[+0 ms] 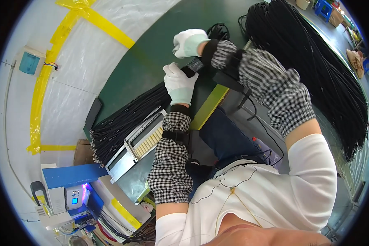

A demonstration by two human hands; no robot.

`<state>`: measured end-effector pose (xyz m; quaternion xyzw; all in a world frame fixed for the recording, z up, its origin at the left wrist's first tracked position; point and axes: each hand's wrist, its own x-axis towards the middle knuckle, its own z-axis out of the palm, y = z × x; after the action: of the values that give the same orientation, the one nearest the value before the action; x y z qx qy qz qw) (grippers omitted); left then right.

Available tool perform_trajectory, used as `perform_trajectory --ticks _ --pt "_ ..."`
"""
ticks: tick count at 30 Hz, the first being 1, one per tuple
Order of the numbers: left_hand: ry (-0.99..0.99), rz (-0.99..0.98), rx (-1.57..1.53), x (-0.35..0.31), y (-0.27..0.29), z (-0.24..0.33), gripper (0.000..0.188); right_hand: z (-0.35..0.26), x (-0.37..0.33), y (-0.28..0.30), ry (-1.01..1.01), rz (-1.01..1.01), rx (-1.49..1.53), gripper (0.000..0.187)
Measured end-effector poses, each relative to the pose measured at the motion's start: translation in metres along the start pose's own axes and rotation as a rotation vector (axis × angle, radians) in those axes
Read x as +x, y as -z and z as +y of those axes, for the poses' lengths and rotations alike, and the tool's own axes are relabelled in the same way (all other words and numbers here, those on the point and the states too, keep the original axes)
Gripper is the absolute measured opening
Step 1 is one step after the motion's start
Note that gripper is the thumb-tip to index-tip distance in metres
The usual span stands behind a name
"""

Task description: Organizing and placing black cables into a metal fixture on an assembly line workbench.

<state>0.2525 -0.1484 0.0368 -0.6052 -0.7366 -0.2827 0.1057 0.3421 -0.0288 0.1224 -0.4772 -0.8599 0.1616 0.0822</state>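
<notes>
My left hand, in a white glove, grips the near end of a long bundle of black cables that lies across the green table. A grey patterned band wraps the bundle's end just above that hand. My right hand, also gloved, hovers just beyond it with fingers curled closed; nothing shows inside it. Both forearms wear black-and-white checked sleeves.
A large heap of black cables covers the right side of the table. A metal fixture with a pale comb insert sits beside the bundle. A small cable coil lies beyond my hands. A blue machine stands lower left; yellow tape marks the floor.
</notes>
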Motion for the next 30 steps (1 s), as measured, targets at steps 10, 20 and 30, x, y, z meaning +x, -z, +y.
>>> perform_trajectory --ticks 10,20,30 --pt "-0.179 -0.298 -0.009 0.030 -0.020 -0.021 0.058 0.007 -0.158 -0.087 0.253 0.626 0.391 0.028" --pt "-0.073 -0.468 -0.069 0.106 -0.029 -0.066 0.055 0.193 -0.297 -0.206 -0.877 0.108 1.015 0.053" --pt "-0.145 0.083 -0.293 0.186 0.019 -0.106 0.063 0.314 -0.277 -0.307 -0.682 0.087 0.500 0.057"
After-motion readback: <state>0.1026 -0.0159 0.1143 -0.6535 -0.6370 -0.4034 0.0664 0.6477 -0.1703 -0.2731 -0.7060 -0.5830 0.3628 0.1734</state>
